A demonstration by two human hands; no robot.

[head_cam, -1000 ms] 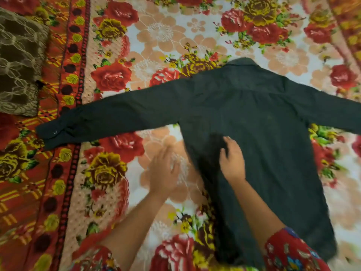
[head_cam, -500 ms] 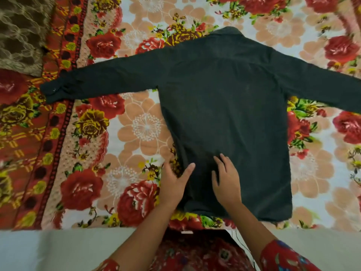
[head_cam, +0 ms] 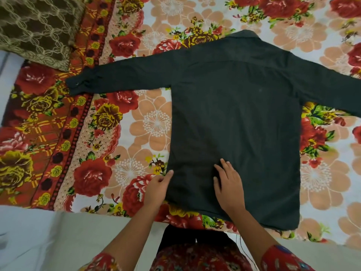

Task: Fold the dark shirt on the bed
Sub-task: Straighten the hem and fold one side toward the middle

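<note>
Dark shirt (head_cam: 234,114) spread flat on floral bedsheet (head_cam: 148,122), brown pillow (head_cam: 37,26) nearby

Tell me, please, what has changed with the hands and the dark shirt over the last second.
The left hand slid left to the side edge of the dark shirt, so the hands have spread apart. The right hand lies flat on the lower back, where the bunched fold seen a second ago is now smoothed out. Nothing was lifted. The shirt stays spread on the floral bedsheet, sleeves out.
</note>
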